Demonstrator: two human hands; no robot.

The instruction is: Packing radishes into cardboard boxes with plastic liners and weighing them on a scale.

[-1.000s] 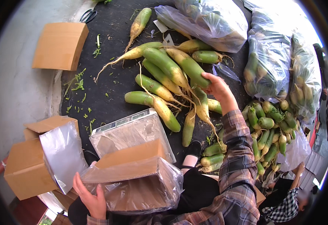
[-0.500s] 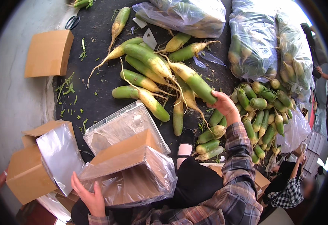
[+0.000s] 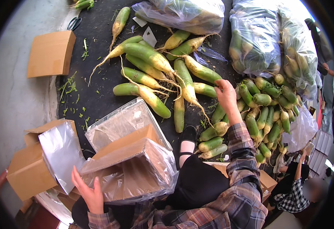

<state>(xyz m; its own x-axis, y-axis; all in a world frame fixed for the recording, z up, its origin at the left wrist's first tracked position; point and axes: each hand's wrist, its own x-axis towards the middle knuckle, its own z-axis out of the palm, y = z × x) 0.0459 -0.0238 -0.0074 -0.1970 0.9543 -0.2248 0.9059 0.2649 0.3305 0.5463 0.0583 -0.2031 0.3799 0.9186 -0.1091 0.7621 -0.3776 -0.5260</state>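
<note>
My left hand (image 3: 89, 192) has its fingers stretched and thumb apart, resting against the left edge of a cardboard box (image 3: 111, 163) lined with clear plastic, which lies tilted at my lap. My right hand (image 3: 228, 98) reaches forward with bent fingers, at the green end of a large green-and-white radish (image 3: 202, 71); thumb and fingers look apart and nothing shows between them. Just beneath, another radish (image 3: 204, 90) points toward my thumb. To their left lies a loose heap of long radishes (image 3: 148, 56), their pale roots pointing mostly inward.
Smaller trimmed radishes (image 3: 264, 118) are piled at the right. Filled plastic bags (image 3: 254, 42) stand behind them, another bag (image 3: 186, 17) farther left. A plastic-covered scale (image 3: 127, 122) sits beyond my box. More cardboard boxes (image 3: 31, 168) are at left; a person (image 3: 295, 191) is at lower right.
The radish from my right hand now lies on the heap, farther forward and turned flatter. My right fingers have loosened from it. The left hand and box have hardly moved.
</note>
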